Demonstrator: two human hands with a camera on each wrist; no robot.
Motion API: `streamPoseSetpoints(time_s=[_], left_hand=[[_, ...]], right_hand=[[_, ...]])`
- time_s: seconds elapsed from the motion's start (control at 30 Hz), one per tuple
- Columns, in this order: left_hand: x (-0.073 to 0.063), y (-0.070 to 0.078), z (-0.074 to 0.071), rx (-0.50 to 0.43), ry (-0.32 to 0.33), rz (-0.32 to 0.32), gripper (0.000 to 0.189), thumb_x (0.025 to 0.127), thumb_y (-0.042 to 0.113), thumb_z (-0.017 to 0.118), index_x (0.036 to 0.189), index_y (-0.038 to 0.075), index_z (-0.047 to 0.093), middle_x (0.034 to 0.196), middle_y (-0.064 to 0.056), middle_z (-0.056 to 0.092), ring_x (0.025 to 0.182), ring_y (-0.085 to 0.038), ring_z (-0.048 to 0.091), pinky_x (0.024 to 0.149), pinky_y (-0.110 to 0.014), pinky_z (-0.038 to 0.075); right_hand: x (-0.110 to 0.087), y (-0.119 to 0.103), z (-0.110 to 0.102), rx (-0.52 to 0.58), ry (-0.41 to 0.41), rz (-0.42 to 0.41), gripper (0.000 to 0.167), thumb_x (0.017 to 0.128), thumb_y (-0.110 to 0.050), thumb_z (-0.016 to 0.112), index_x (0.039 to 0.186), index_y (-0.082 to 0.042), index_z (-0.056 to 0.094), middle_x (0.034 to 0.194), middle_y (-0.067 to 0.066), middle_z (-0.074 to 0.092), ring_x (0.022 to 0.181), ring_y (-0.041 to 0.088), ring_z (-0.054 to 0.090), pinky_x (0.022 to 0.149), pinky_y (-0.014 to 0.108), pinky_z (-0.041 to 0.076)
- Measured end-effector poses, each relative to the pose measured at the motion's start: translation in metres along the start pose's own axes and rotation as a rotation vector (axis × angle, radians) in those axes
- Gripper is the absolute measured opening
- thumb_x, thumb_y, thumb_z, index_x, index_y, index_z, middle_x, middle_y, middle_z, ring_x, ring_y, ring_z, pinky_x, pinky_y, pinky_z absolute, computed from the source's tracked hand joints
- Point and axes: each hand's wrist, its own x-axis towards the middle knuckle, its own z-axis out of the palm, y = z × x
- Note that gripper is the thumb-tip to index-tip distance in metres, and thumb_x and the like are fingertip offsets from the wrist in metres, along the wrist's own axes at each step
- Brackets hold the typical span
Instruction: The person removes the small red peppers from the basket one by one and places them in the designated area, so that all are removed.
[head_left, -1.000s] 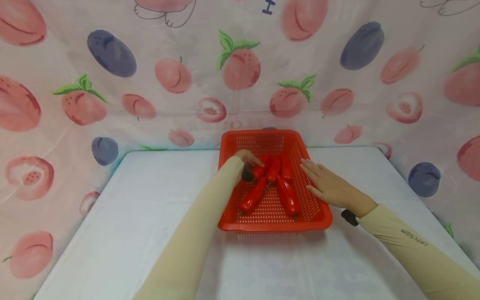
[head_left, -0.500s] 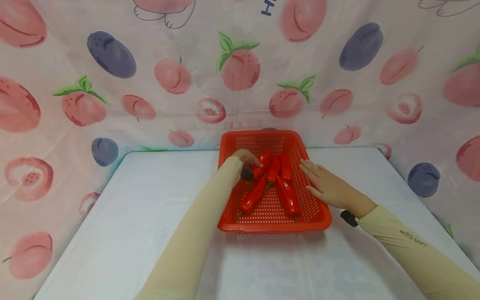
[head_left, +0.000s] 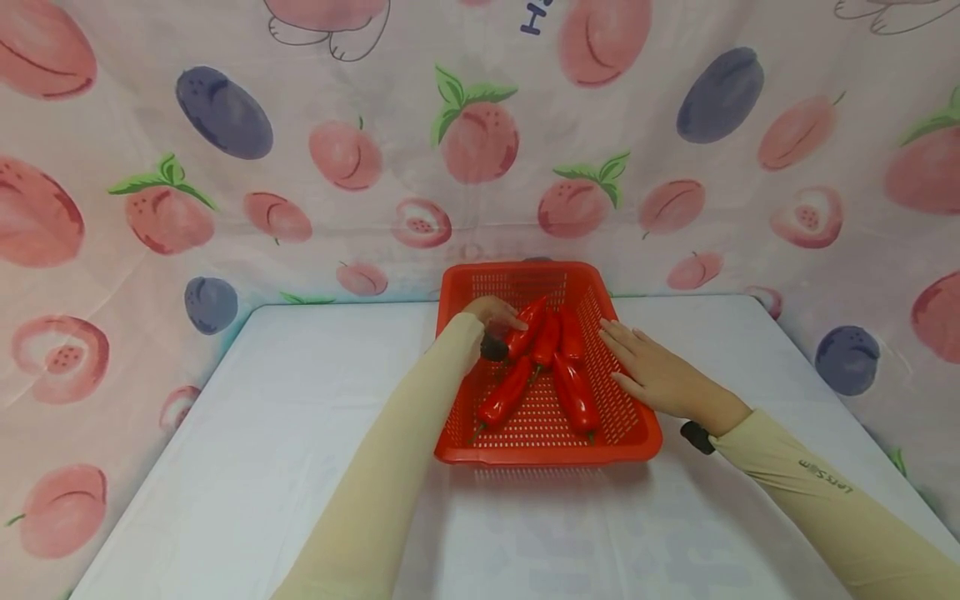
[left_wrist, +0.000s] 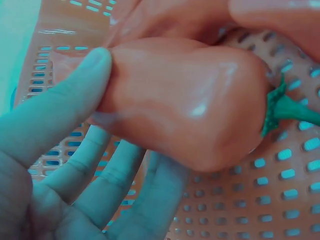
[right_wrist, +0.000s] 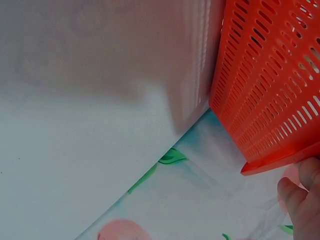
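Observation:
An orange-red perforated plastic basket (head_left: 540,454) holds several glossy red peppers with green stems. Inside its left side, my left hand (head_left: 495,312) grips one red pepper (head_left: 532,323) between thumb and fingers. In the left wrist view the thumb lies on top of this pepper (left_wrist: 185,100), fingers beneath, its green stem (left_wrist: 292,109) pointing right. Two peppers, a middle one (head_left: 547,337) and a right one (head_left: 572,333), lie beside it. Nearer the front are two more, left (head_left: 506,393) and right (head_left: 576,396). My right hand (head_left: 663,375) rests on the basket's right rim, fingers straight.
The basket stands on a white-covered table (head_left: 322,400) near its back edge. A fruit-printed cloth (head_left: 480,200) hangs behind and along both sides. A dark wrist device (head_left: 699,436) sits at the right wrist, and another (head_left: 493,347) at the left.
The pepper in my left hand has turned and lifted slightly, its tip now farther toward the back of the basket. My right hand stays in place on the rim.

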Motion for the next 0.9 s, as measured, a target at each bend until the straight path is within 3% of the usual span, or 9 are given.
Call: streamPoseSetpoints(time_s=[0.13, 0.27, 0.43, 0.6, 0.9], left_hand=[[-0.005, 0.002, -0.001, -0.016, 0.009, 0.036, 0.041, 0.083, 0.018, 0.072, 0.121, 0.006, 0.062, 0.121, -0.011, 0.065, 0.106, -0.027, 0.063, 0.096, -0.04, 0.05], [-0.002, 0.005, -0.003, -0.031, 0.037, 0.051, 0.044, 0.082, 0.019, 0.072, 0.124, 0.007, 0.061, 0.127, -0.01, 0.061, 0.114, -0.029, 0.06, 0.099, -0.042, 0.048], [-0.003, 0.008, -0.004, -0.021, 0.06, 0.137, 0.044, 0.085, 0.017, 0.069, 0.126, 0.003, 0.058, 0.131, -0.012, 0.058, 0.119, -0.029, 0.056, 0.105, -0.042, 0.043], [-0.009, 0.015, -0.005, -0.128, 0.076, 0.194, 0.044, 0.086, 0.011, 0.066, 0.127, -0.001, 0.056, 0.132, -0.014, 0.057, 0.118, -0.028, 0.057, 0.102, -0.036, 0.046], [-0.04, 0.035, -0.012, -0.16, 0.04, 0.254, 0.044, 0.09, 0.008, 0.061, 0.131, -0.003, 0.051, 0.133, -0.017, 0.055, 0.123, -0.028, 0.054, 0.105, -0.037, 0.043]], right_hand=[[0.0, 0.0, 0.0, 0.001, -0.002, -0.002, 0.062, 0.097, -0.026, 0.045, 0.147, 0.003, 0.022, 0.156, 0.02, 0.017, 0.143, 0.036, 0.018, 0.116, 0.054, 0.019], [-0.001, 0.0, -0.002, 0.01, -0.006, -0.002, 0.063, 0.097, -0.026, 0.046, 0.147, 0.003, 0.022, 0.156, 0.02, 0.016, 0.143, 0.036, 0.017, 0.116, 0.054, 0.019], [0.0, 0.0, -0.001, 0.007, -0.009, 0.004, 0.063, 0.096, -0.025, 0.046, 0.147, 0.003, 0.022, 0.156, 0.02, 0.016, 0.143, 0.036, 0.017, 0.115, 0.055, 0.019], [0.0, -0.001, -0.001, 0.01, -0.005, -0.002, 0.062, 0.096, -0.024, 0.046, 0.146, 0.004, 0.023, 0.156, 0.02, 0.016, 0.143, 0.037, 0.018, 0.115, 0.055, 0.019], [-0.001, -0.001, -0.001, 0.016, 0.0, -0.006, 0.062, 0.096, -0.024, 0.046, 0.146, 0.004, 0.022, 0.156, 0.02, 0.016, 0.143, 0.037, 0.018, 0.115, 0.055, 0.019]])
